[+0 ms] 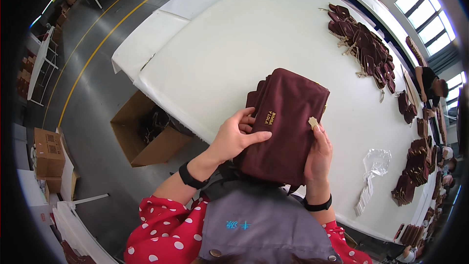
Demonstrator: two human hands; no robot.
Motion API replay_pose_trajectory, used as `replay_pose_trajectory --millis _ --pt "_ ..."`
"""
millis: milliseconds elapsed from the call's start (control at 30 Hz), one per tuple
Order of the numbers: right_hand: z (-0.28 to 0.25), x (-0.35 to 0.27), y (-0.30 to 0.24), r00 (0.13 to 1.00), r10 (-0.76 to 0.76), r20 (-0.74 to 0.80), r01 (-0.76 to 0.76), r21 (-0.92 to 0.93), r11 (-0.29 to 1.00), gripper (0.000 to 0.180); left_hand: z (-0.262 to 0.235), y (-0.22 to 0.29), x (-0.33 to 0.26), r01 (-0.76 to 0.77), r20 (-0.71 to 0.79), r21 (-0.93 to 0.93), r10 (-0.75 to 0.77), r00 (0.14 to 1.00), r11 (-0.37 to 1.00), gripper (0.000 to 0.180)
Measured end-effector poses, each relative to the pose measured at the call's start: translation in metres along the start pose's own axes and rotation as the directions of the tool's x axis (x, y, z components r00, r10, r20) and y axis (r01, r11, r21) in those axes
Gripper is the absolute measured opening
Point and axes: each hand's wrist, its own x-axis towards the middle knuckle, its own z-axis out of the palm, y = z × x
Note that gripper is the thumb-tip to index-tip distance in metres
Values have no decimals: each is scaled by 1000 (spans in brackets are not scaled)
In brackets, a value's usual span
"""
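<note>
Soft, creased burgundy bag [290, 117], roughly rectangular with rounded corners, was gripped at its sides by left hand [235, 134] and right hand [320, 154], above smooth white table's [220, 59] near edge, jagged gold-coloured piece [313, 123] at right thumb.

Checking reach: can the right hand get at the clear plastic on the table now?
Likely yes: the right hand is on the bag, but nothing seems to block its way to the clear plastic.

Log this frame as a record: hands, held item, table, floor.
left_hand: left hand touching the bag, thumb on its front
right_hand: right hand gripping its right edge, thumb at a gold-coloured piece
held_item: dark red bag
table: white table; dark red pouches, upper right; clear plastic, right
floor: open cardboard box, left
</note>
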Motion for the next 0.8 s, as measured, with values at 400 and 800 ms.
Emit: replay_pose_trajectory --millis 400,800 --pt "4 -29 -59 958 -178 224 72 415 907 25 -18 61 28 85 206 -573 43 978 815 54" --pt "12 8 -9 929 -327 173 365 -565 740 8 -320 -99 65 111 -758 380 241 606 918 55"
